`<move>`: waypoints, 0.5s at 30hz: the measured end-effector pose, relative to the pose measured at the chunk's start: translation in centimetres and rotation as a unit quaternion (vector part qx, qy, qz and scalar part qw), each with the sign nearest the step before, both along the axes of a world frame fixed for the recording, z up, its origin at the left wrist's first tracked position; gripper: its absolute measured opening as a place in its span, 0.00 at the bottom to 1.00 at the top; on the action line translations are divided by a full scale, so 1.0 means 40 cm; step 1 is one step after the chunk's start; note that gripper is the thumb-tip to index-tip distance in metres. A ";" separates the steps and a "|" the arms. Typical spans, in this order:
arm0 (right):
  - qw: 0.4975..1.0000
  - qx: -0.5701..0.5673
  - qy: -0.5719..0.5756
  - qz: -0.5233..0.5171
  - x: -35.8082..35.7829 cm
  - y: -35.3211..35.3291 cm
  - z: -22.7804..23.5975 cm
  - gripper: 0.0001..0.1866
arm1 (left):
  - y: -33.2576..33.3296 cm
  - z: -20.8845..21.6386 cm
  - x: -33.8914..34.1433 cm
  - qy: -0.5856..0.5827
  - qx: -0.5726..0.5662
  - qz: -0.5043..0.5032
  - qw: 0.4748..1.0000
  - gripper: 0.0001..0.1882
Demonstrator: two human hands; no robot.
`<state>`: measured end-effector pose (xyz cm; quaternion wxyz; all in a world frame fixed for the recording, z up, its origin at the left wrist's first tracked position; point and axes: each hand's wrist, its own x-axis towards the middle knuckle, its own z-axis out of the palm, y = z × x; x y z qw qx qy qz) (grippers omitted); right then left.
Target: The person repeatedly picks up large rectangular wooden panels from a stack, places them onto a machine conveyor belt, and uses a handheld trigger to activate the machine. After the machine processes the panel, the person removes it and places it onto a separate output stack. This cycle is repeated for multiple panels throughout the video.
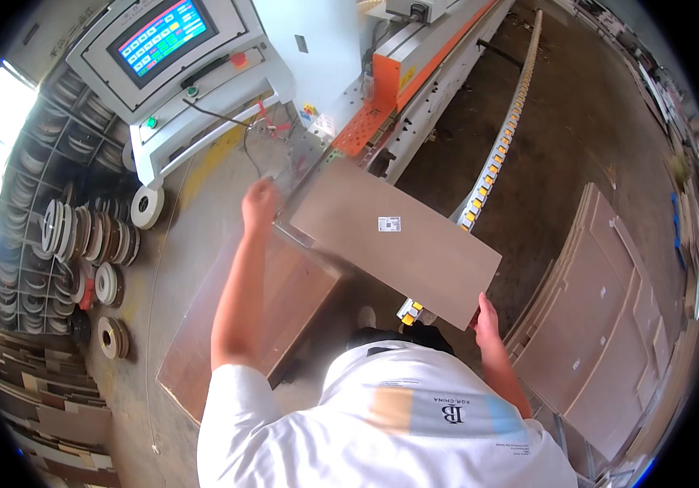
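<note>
A flat greyish-brown board [366,252] with a white printed label [389,224] lies at a slant in front of me, its far end at the machine's orange guard [363,132]. My right hand [486,319] grips the board's near right corner, fingers partly hidden beneath the edge. My left hand [262,202] is raised beside the board's far left side, apart from it, close to the machine's metal infeed edge. Motion blurs its fingers, so their pose cannot be made out. Under my left forearm stands a low brown wooden-topped surface [284,297].
A control panel with a lit screen [162,41] stands far left. A rail with yellow rollers [488,175] runs away to the right of the board. Large boards [602,325] lean at the right. Rolls of edge banding [93,232] and stacked boards [32,398] line the left.
</note>
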<state>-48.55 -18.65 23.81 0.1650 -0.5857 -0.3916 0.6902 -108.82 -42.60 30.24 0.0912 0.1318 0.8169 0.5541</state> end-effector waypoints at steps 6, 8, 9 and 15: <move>0.990 0.048 -0.107 0.073 0.048 -0.044 0.040 0.26 | 0.145 -0.016 -0.325 0.195 -0.149 0.052 0.968 0.24; 0.985 0.064 -0.132 0.091 0.046 -0.069 0.061 0.26 | 0.157 -0.052 -0.402 0.163 -0.164 -0.005 0.973 0.24; 0.982 0.069 -0.151 0.095 0.054 -0.087 0.072 0.26 | 0.181 -0.061 -0.395 0.142 -0.163 -0.017 0.976 0.24; 0.984 0.076 -0.158 0.031 0.113 -0.138 0.077 0.28 | 0.134 0.028 -0.297 0.243 -0.042 0.002 0.969 0.17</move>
